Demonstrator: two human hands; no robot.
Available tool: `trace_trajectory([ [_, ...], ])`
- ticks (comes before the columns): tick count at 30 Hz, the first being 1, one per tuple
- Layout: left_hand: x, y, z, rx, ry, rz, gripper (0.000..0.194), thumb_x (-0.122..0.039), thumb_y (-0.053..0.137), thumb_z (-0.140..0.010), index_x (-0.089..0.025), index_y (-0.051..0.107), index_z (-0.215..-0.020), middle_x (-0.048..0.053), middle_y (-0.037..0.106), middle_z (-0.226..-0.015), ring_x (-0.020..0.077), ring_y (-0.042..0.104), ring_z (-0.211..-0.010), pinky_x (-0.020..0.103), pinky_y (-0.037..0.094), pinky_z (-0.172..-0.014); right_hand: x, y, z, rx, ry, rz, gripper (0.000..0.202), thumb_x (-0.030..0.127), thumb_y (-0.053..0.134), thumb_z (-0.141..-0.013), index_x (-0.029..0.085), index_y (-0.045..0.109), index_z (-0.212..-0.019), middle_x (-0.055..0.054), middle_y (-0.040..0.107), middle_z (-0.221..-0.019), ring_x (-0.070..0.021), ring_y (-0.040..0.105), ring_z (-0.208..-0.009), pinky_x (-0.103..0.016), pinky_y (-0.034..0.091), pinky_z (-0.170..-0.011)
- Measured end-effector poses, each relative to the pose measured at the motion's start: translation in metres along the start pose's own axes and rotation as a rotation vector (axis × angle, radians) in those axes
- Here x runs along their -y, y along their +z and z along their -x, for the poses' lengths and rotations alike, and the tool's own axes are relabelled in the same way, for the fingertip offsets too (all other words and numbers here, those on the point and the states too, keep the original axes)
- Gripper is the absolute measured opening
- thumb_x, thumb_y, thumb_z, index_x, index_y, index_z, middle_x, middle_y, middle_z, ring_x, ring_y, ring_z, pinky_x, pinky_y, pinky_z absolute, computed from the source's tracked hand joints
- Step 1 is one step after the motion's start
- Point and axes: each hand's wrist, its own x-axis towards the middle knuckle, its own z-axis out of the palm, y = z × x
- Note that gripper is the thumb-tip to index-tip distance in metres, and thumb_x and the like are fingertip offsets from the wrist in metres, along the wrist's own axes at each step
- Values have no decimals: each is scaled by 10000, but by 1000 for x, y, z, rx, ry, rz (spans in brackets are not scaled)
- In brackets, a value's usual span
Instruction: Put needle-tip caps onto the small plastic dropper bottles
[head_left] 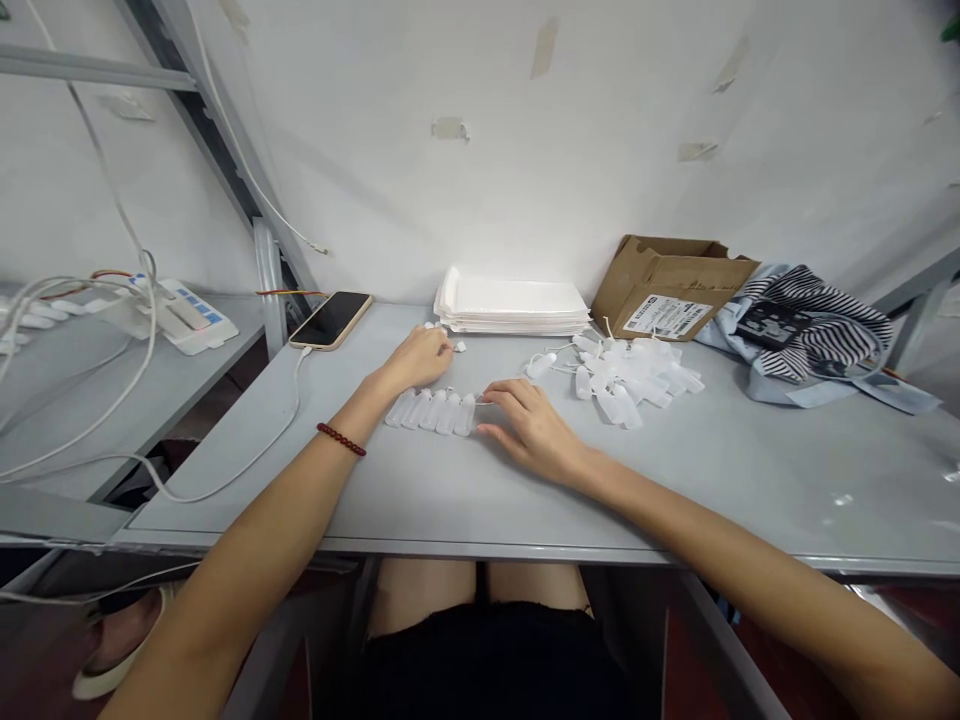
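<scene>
Several translucent white plastic pieces (433, 411) lie side by side in a row on the grey table (450, 490). My left hand (418, 358) is just behind the row, its fingers curled down by a small white bit (459, 347); what they grip is too small to make out. At the row's right end is my right hand (529, 425), thumb and fingers apart, fingertips close to the last piece and a thin white string. A loose heap of similar translucent pieces (634, 375) with strings lies to the right of my right hand.
A stack of white sheets or trays (517, 305) stands against the wall, beside an open cardboard box (667, 290). Striped cloth (832, 325) lies at the right. A phone (332, 319) with a white cable (262, 467) is at the left; a power strip (196, 318) sits on the neighbouring table.
</scene>
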Motion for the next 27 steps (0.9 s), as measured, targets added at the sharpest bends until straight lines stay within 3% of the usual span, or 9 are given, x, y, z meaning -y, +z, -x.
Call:
trace_trajectory([
  [5,0,-2,-1,9,-52,14,290,-304,539,-900,-148,557,-1145,90,574,-1163,223,585,-1000,425,501,-845,0,2,-2,-12,57,-48,388,444,497,-886,139,513,-1127,-163,577,-1118,-279,524,-1043,-434,429,-851],
  [17,-10,-5,1,284,121,289,270,-284,548,-895,-154,571,-1130,93,580,-1168,207,591,-987,407,507,-832,5,18,-19,-30,124,-90,498,546,596,-784,161,553,-1097,-144,595,-1102,-301,486,-1060,-466,416,-874],
  [20,-15,-8,1,328,161,332,258,-171,577,-818,-190,645,-1066,63,624,-1113,206,586,-986,355,490,-831,6,18,-20,-18,123,-88,498,552,612,-767,164,568,-1076,-132,611,-1087,-305,485,-1033,-471,408,-860],
  [22,-19,-10,2,350,177,347,354,-93,542,-728,-228,691,-1019,32,664,-1033,200,595,-953,299,478,-804,7,18,-19,-10,119,-90,490,543,616,-769,161,572,-1072,-134,612,-1094,-306,480,-1036,-470,400,-860],
  [27,-26,-15,6,387,201,375,457,-90,496,-644,-251,709,-1014,7,706,-953,187,618,-862,250,466,-729,4,18,-17,2,128,-105,492,535,631,-761,175,572,-1092,-127,607,-1111,-296,481,-1052,-454,400,-866],
])
